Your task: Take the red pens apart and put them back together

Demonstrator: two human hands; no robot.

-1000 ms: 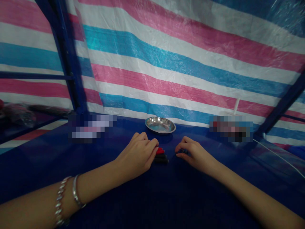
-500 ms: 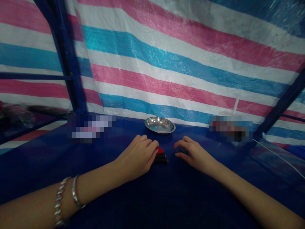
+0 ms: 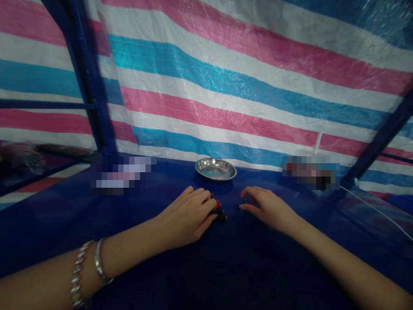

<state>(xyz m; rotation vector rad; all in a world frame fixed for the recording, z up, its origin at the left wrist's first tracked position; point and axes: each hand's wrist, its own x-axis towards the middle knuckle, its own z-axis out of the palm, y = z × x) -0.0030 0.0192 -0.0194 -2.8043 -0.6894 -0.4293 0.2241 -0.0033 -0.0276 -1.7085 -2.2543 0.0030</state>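
My left hand [image 3: 189,213] lies over a row of red and black pen-like sticks on the blue tabletop. Its fingers curl across the far side and its thumb lies along the near side. Only the ends of the red sticks [image 3: 218,204] and black sticks [image 3: 221,217] stick out to the right; the rest is under the palm. My right hand [image 3: 267,209] rests a short way to the right, thumb and forefinger curved and apart. Small dark pieces [image 3: 238,207] lie by its fingertips, too dim to name. Beyond both hands sits a shallow round steel dish [image 3: 215,177].
The blue tabletop [image 3: 180,267] runs up to a striped plastic sheet [image 3: 206,112]. Blurred-out items stand at the back left [image 3: 122,174] and back right [image 3: 309,172]. A white cable [image 3: 376,210] trails off to the right. Blue metal posts [image 3: 85,82] flank the table.
My left hand has loosened and slid slightly lower over the sticks, its fingers stretched more. My right hand has shifted slightly right, leaving small dark pieces showing at its fingertips.
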